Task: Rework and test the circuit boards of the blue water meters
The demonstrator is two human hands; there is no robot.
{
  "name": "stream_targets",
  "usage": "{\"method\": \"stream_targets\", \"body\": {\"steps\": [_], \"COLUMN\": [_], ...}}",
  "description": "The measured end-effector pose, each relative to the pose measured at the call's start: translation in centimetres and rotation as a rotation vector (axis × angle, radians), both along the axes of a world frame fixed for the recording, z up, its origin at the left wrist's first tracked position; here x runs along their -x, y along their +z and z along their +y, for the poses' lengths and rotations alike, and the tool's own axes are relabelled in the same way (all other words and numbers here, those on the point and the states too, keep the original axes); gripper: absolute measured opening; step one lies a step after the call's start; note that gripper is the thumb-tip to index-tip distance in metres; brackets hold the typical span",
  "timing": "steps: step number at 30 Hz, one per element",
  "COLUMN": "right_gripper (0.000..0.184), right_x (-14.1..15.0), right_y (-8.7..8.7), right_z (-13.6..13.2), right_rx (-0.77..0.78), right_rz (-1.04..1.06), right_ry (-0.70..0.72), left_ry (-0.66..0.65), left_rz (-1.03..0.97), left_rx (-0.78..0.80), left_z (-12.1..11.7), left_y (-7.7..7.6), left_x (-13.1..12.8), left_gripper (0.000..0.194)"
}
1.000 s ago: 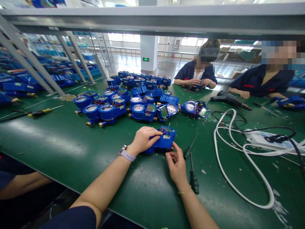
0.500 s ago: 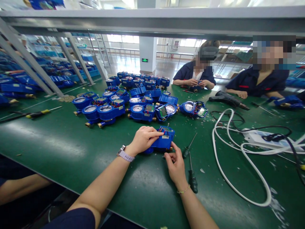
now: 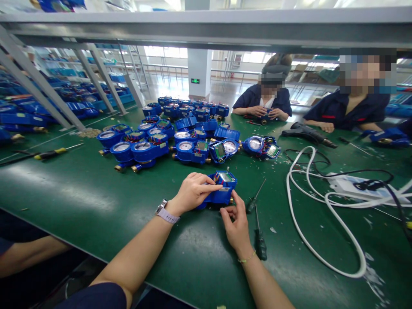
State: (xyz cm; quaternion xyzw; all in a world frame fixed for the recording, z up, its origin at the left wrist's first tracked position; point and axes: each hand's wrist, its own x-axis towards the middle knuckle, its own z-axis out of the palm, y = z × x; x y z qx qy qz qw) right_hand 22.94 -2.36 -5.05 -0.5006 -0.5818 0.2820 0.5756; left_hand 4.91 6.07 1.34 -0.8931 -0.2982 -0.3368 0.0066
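Observation:
A blue water meter (image 3: pixel 222 189) with an open top and coloured wires stands on the green table (image 3: pixel 80 193) in front of me. My left hand (image 3: pixel 192 192), with a watch on the wrist, grips its left side, fingers curled over the top. My right hand (image 3: pixel 236 221) touches the meter's near lower edge, thumb and fingers pinched at a small brass fitting. Two dark screwdrivers (image 3: pixel 259 240) lie just right of my right hand.
Several blue meters (image 3: pixel 189 150) are crowded beyond my hands. A white cable (image 3: pixel 322 206) loops at right beside a power strip (image 3: pixel 360 189). A black heat gun (image 3: pixel 309 134) lies far right. Two other people (image 3: pixel 264 103) work across the table. A yellow-handled screwdriver (image 3: pixel 51 152) lies left.
My hands have tilted the meter slightly so its open top shows more. My right hand has shifted a little down and left at the meter's lower edge.

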Motion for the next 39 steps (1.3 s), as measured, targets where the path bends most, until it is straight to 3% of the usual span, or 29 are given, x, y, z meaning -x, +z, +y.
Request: {"method": "stream_targets", "body": {"steps": [5,15,27,33,39], "right_gripper": [0.061,0.050,0.044,0.058,0.048], "right_x": [0.0,-0.9,-2.2,-2.2,-2.1], "right_y": [0.2,-0.3,0.0,0.3,0.2], "right_z": [-0.2,-0.4,0.3,0.5,0.5], "right_rx": [-0.013,-0.018,-0.014,-0.006,0.021], "right_rz": [0.052,0.072,-0.057,-0.028,0.023], "right_ry": [-0.032,-0.068,-0.105,0.017,-0.011], "left_ry": [-0.008,-0.061,-0.024,-0.036,-0.073], "left_rz": [0.034,-0.052,-0.093,-0.126,-0.326], "left_rx": [-0.081,-0.137,-0.159,-0.155,-0.128], "left_z": [-1.5,-5.1,-5.4,-5.5,-5.6], "left_y": [-0.2,-0.8,-1.7,-1.5,-1.4], "left_x": [0.4,0.4,0.2,0.2,0.3], "left_gripper": [0.034,0.035,0.028,0.025,0.021]}}
